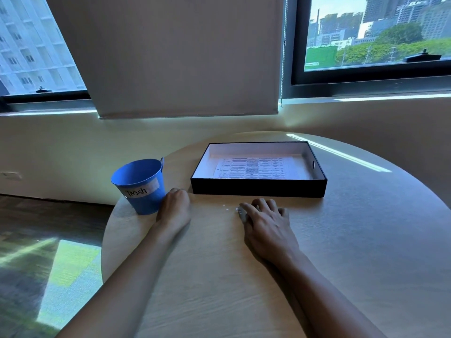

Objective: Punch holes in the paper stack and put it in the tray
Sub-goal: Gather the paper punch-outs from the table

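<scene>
A printed paper stack (253,168) lies flat inside the black tray (258,187) at the far middle of the round table. My right hand (264,219) rests palm down on the table just in front of the tray, fingers spread, with small white paper bits (240,212) under its fingertips. More tiny white bits (225,209) lie to its left. My left hand (175,206) sits curled on the table between the tray's near left corner and a blue bucket. I see no hole punch.
A blue metal bucket (140,185) labelled "Trash" stands at the table's left edge, touching or nearly touching my left hand. The wooden table (341,252) drops off to the floor on the left. A wall and windows lie behind.
</scene>
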